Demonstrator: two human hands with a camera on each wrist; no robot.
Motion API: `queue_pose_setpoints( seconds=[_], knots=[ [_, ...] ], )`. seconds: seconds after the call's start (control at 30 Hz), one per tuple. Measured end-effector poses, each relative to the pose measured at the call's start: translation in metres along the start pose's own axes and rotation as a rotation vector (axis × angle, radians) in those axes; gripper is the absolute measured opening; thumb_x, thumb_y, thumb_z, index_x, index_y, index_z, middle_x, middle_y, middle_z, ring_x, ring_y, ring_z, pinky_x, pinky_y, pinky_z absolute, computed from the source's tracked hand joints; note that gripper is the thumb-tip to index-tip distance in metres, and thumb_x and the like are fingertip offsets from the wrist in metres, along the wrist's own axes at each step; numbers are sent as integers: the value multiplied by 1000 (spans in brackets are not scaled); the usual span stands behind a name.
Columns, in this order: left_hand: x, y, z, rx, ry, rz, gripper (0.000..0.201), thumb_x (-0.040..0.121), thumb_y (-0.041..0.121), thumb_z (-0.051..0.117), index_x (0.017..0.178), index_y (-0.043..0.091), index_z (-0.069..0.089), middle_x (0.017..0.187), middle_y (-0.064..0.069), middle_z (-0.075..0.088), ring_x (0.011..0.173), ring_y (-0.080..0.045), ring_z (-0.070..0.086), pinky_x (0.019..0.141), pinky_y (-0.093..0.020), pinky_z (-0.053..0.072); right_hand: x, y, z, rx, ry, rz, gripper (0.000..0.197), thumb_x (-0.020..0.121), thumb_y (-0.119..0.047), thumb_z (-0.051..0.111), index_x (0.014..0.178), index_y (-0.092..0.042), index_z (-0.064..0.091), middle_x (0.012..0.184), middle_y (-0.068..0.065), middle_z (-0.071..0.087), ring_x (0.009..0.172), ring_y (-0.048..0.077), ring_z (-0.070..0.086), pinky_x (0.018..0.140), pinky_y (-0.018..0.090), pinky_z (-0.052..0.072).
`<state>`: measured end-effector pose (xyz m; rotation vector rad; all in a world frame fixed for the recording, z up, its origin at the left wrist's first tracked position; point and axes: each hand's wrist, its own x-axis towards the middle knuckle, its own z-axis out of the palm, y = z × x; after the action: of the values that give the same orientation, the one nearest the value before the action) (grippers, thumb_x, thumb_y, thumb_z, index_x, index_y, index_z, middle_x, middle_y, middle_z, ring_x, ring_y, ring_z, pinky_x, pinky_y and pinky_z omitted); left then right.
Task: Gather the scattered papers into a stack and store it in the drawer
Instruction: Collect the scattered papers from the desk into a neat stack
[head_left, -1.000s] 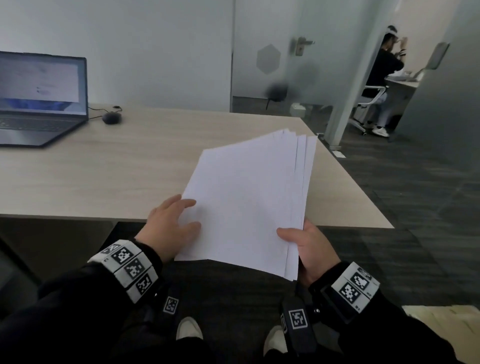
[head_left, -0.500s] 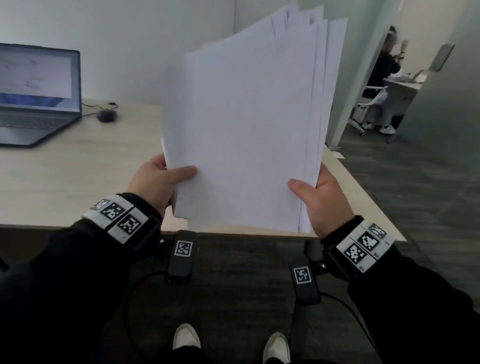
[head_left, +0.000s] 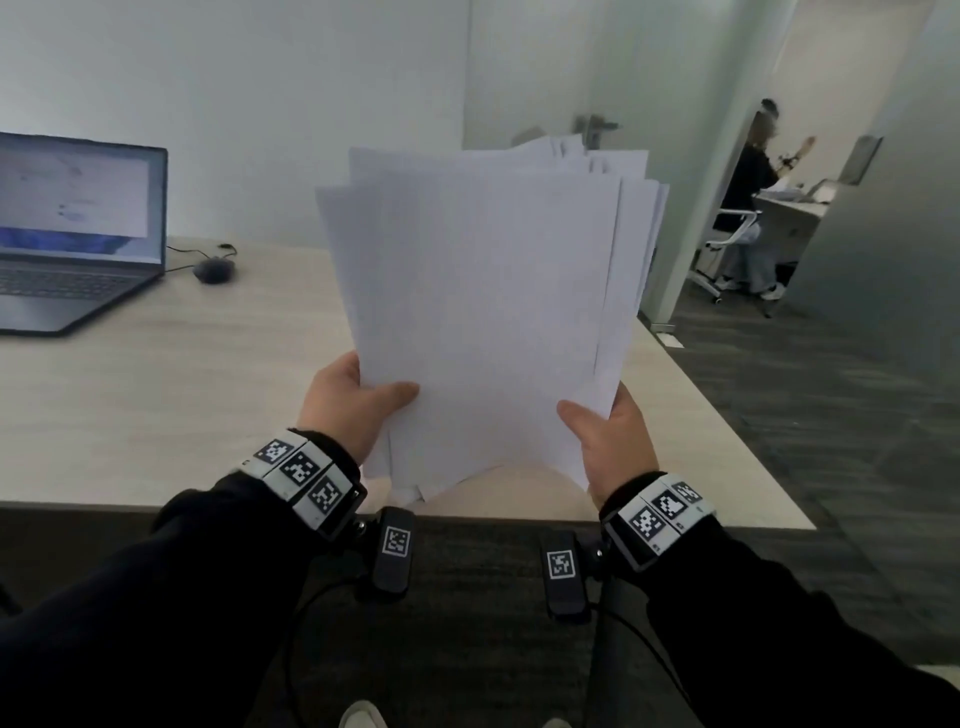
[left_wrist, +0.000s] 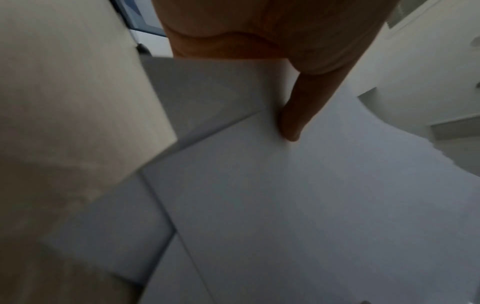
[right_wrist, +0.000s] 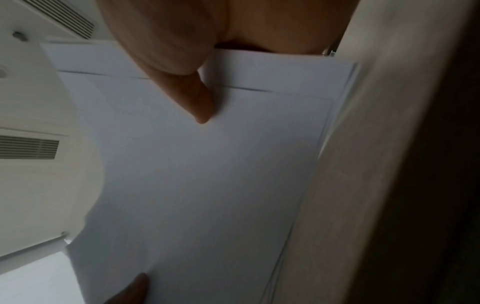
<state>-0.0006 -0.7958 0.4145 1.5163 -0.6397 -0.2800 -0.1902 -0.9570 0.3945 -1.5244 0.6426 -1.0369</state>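
An uneven sheaf of white papers (head_left: 483, 312) is pinched upright by the left hand (head_left: 348, 410) and right hand (head_left: 613, 441) above the desk (head_left: 156, 405); a laptop (head_left: 72, 234) sits far left.

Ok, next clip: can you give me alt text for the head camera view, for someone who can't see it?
Two hands, left hand and right hand, hold an uneven stack of white papers upright above a pale wooden desk. An open laptop and a mouse sit at the desk's far left.

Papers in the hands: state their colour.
Plain white, no visible print, on the papers. The head view shows it best.
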Motion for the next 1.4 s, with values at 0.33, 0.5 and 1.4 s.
queue_pose_setpoints(
  seconds=[0.33,0.5,1.4],
  knots=[
    [1,15,9,11,-52,105,27,75,15,79,92,32,66,94,8,74,89,-13,70,85,-39,56,1,-6,-10,116,11,48,16,87,-11,72,101,-16,70,93,0,79,87,20,76,78,35,60],
    [-7,3,13,4,-74,23,21,72,25,81,89,29,71,93,5,76,89,-19,72,88,-46,56,-3,-6,-14,99,15,63,10,85,-18,75,94,-14,73,90,-1,80,85,18,76,78,34,60],
    [-12,43,26,-155,-54,208,49,74,26,81,116,26,56,109,4,71,98,-13,69,81,-34,56,6,-54,6,54,45,-221,45,77,-46,79,114,-27,62,111,-3,74,104,11,70,94,38,55]
  ],
)
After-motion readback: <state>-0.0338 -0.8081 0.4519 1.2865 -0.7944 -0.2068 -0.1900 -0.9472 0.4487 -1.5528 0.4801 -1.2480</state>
